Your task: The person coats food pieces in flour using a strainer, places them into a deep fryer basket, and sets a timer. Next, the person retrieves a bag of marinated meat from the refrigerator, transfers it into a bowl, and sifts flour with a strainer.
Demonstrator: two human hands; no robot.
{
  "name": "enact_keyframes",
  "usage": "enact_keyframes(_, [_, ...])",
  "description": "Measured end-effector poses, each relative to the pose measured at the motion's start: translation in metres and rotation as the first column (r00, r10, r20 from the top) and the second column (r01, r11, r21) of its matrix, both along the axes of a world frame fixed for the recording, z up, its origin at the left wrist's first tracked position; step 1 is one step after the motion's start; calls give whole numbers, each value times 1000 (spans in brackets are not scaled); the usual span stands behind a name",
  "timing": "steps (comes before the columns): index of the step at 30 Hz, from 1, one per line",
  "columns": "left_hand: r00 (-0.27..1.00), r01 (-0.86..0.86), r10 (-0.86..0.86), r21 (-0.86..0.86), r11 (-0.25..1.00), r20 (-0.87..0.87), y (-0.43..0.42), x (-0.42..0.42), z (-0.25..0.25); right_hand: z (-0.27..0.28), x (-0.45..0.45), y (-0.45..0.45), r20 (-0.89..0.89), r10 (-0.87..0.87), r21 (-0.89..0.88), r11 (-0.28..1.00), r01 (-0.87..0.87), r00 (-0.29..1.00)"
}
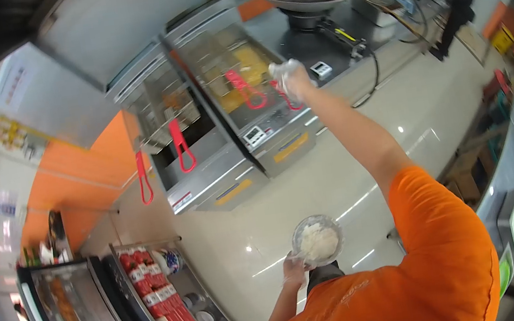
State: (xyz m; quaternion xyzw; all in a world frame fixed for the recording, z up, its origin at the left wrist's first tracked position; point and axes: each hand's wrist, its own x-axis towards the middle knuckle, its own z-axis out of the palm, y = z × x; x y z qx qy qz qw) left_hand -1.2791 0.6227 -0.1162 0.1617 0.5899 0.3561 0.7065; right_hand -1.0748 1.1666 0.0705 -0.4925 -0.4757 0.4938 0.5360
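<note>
Bowl (335, 223) at 5 o'clock: clear, round, heaped with lumpy white mix (318, 242). Held at its 7 o'clock rim by left hand (294, 270), with fingers closed on edge. Gloved right hand (291, 77) at 1 o'clock, by fryer (250, 116); can't tell finger spread or grip.

Wok (295, 4) R of fryers (201, 167), timer (320, 70) in front (on ctr (292, 42)), bowl (337, 236) in L hand (293, 272)
</note>
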Motion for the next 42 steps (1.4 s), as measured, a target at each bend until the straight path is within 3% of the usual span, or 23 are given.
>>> enact_keyframes(1, [969, 212, -188, 154, 965, -159, 5, 11, -21, 26, 13, -61, -225, 63, -86, 993, -84, 972])
enact_keyframes(2, [950, 288, -261, 157, 945, -172, 11, 24, -12, 4, 32, -106, -202, 74, -83, 992, -92, 977])
enact_keyframes(3, [925, 362, -332, 162, 918, -187, 17, 38, -1, 1, 54, -154, -316, -21, -229, 972, -54, 949])
enact_keyframes(4, [952, 305, -304, 24, 952, -44, 39, 62, 46, -1, 75, -202, -415, -149, -368, 930, -15, 898])
enact_keyframes(5, [952, 304, -304, 18, 952, -32, 46, 83, 74, 16, 96, -257, -545, -428, -630, 777, -15, 721])
enact_keyframes(7, [931, 365, -365, 19, 931, -13, 52, 115, 90, 6, 156, -379, -555, -458, -541, 833, 116, 694])
enact_keyframes(8, [902, 432, -432, 18, 902, -4, 48, 128, 85, 27, 167, -426, -126, -485, -550, 760, 346, 865])
enact_keyframes(9, [893, 448, -450, 54, 893, 33, 43, 145, 89, 53, 180, -472, 340, -427, -478, 689, 544, 838])
enact_keyframes(12, [811, 566, -585, 252, 785, -1, 18, 186, 71, 73, 229, -604, 416, -457, -433, 661, 613, 786])
enact_keyframes(14, [776, 604, -628, 225, 765, 55, -4, 220, 113, 70, 243, -663, 554, -479, -352, 606, 713, 681])
enact_keyframes(16, [804, 574, -594, 212, 791, 39, -18, 241, 133, 16, 261, -703, 361, -562, -518, 543, 661, 744])
enact_keyframes(18, [836, 547, -549, 129, 827, -25, -45, 245, 129, 13, 238, -700, 527, -417, -599, 435, 672, 740])
enact_keyframes(21, [804, 588, -591, 59, 807, 68, -54, 232, 134, -21, 232, -722, 419, -372, -524, 646, 555, 828])
enact_keyframes(24, [857, 516, -515, -25, 856, 28, -48, 204, 135, -61, 225, -704, 227, -381, -643, 632, 432, 896])
enact_keyframes(25, [818, 575, -575, 0, 818, 18, -36, 192, 105, -63, 214, -690, 127, -406, -665, 642, 381, 905])
enact_keyframes(28, [807, 590, -590, 4, 807, -10, 1, 160, 74, -70, 188, -637, 251, -231, -694, 634, 341, 940])
enact_keyframes(31, [799, 587, -601, 178, 790, 35, 53, 123, 55, -86, 183, -584, 329, -145, -671, 659, 339, 933])
enact_keyframes(33, [833, 546, -482, 257, 798, -272, 110, 97, 48, -117, 192, -555, 401, -127, -604, 708, 366, 907])
enact_keyframes(35, [590, 593, -215, 237, 769, -779, 181, 49, -45, -153, 219, -530, 444, -188, -499, 761, 415, 876])
enact_keyframes(36, [457, 496, -243, 18, 868, -856, 208, 39, 22, -146, 225, -512, 427, -213, -496, 758, 424, 879])
enact_keyframes(39, [516, 242, -6, 139, 960, -857, 303, 13, 59, -109, 239, -444, 406, -275, -489, 740, 462, 871])
enact_keyframes(41, [449, 210, 121, 236, 949, -885, 343, 10, 82, -111, 260, -398, 452, -265, -507, 709, 490, 852])
enact_keyframes(42, [393, 198, 170, 263, 944, -904, 372, 0, 52, -119, 273, -375, 468, -255, -517, 697, 496, 846])
